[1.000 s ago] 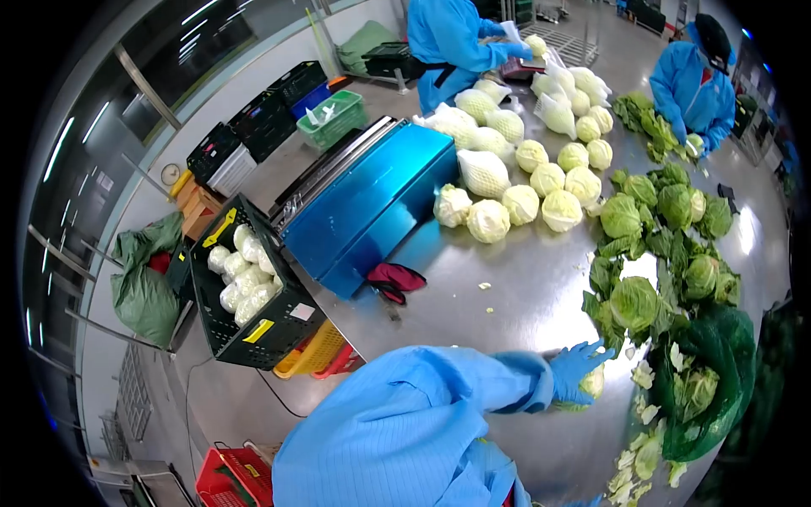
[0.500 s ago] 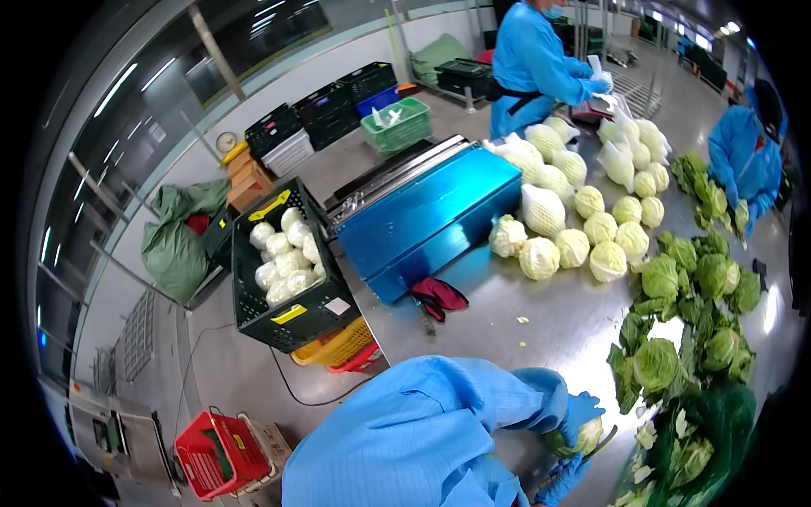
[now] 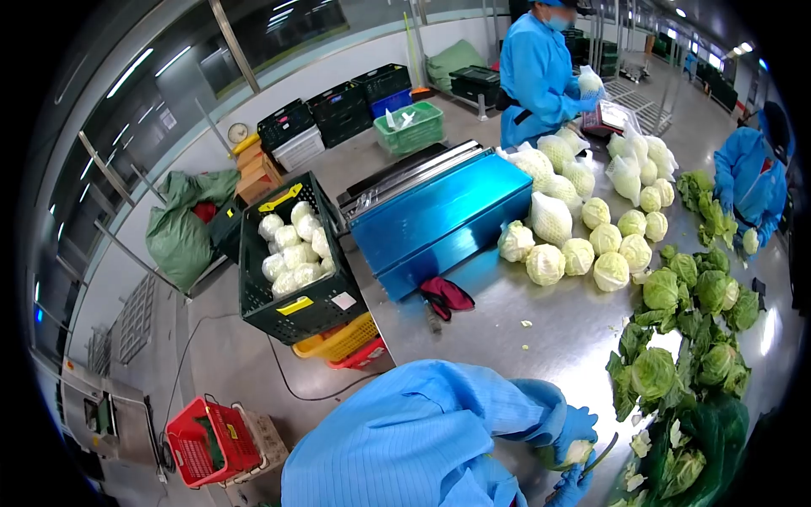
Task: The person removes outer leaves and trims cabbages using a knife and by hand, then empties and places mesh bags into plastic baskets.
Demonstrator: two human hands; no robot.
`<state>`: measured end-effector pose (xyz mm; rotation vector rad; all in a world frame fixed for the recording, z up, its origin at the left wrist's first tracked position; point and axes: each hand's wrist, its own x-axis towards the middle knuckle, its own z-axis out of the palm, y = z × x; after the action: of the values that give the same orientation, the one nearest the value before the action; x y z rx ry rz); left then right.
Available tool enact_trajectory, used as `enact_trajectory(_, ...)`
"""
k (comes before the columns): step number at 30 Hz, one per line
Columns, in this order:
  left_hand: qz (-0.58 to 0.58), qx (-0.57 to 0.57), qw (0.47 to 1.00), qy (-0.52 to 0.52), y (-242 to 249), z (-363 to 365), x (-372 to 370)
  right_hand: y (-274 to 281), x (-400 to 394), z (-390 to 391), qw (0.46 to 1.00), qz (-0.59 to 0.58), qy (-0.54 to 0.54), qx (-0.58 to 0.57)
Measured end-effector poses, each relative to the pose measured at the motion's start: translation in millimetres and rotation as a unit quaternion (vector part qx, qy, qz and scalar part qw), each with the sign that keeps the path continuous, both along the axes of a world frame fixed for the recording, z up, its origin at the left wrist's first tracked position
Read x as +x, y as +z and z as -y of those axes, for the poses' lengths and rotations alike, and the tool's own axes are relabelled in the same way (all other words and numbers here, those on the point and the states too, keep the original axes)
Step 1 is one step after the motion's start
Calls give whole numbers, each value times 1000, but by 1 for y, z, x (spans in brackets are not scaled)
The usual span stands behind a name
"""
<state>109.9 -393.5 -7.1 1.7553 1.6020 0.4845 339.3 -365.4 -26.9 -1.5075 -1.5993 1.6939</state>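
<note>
At the lower right, my left hand (image 3: 577,429), in a blue glove, is wrapped round the top of a cabbage (image 3: 576,454). My right hand (image 3: 574,485), gloved too, is closed just below the cabbage; what it holds, if anything, is hidden. A dark green leaf sticks out to the right of the cabbage. Untrimmed cabbages (image 3: 654,373) with loose outer leaves lie to the right on the metal table (image 3: 473,355). Farther back stand several trimmed pale cabbages (image 3: 611,271), some in white foam nets.
A blue-covered machine (image 3: 448,221) stands on the table, with a dark red cloth item (image 3: 448,297) before it. A black crate (image 3: 296,253) of wrapped cabbages is left. Two co-workers in blue (image 3: 536,76) stand farther off. Green netting (image 3: 718,439) lies lower right.
The view has shifted slightly. The cabbage has turned between my hands, showing a pale cut-like face. The far co-worker now holds a netted cabbage above the scale.
</note>
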Motion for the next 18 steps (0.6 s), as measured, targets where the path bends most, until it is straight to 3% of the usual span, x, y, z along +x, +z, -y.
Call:
enact_trajectory(5,-45,40,997,-43,11,-8,21,-9,19,12,998,-32,-50,-26)
enact_trajectory(7,-13,79,994,-70,-5,-6,28,-67,40,2,997,-48,-23,52)
enact_trajectory(9,48,124,981,-143,-21,-1,31,-1,19,26,996,-52,-72,-18)
enact_trajectory(11,106,162,957,-217,-28,-8,26,6,18,34,994,-21,-96,53)
enact_trajectory(12,117,169,950,-233,-26,-10,29,29,15,36,990,-48,-132,16)
enact_trajectory(15,67,168,966,-184,-5,-7,40,13,43,49,991,18,-115,58)
enact_trajectory(17,34,70,997,13,-9,20,37,4,40,53,987,72,-72,127)
enact_trajectory(18,21,75,997,-5,-9,20,37,6,36,54,986,68,-90,124)
